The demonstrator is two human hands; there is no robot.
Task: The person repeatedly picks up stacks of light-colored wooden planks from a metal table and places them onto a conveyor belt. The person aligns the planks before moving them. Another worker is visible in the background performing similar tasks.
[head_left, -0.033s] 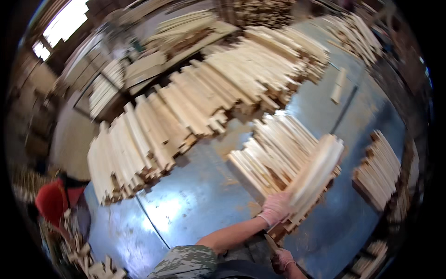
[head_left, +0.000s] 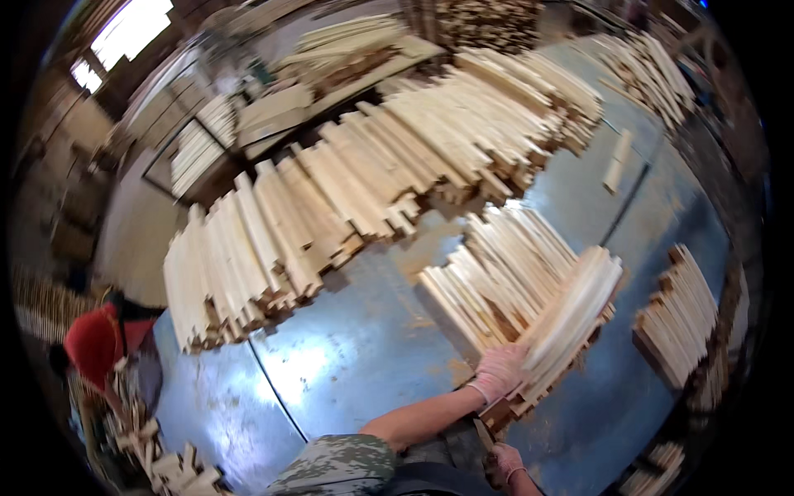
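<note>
Across a blue-grey workshop floor [head_left: 356, 364], seen from above:

Long row of pale wooden slats [head_left: 347, 190], stacked in layers, running from lower left to upper right; by far the largest mass in view.

Further slat stacks beyond it: one on a raised platform at the top [head_left: 347, 50], one along the upper right edge [head_left: 645, 70].

Middle stack of slats [head_left: 504, 273], lying on the floor to the right of centre, well apart from the long row, a strip of bare floor between them.

Curved bundle of slats [head_left: 571, 318], blurred, resting along the right side of the middle stack and touching it.

Smaller stack [head_left: 678, 318] near the right rim, apart from the middle stack.

Another person in a red top [head_left: 95, 343], lower left, bent over a jumble of short wood pieces [head_left: 165, 463].

Single loose slat [head_left: 614, 161], lying alone on the floor at upper right.

Left hand [head_left: 499, 372], pink-gloved, forearm bare, grip clenched on the near end of the curved bundle at the stack's lower corner.

Right hand [head_left: 503, 465], also gloved, low at the bottom edge near a thin stick; whether its grip is closed on the stick cannot be told.
</note>
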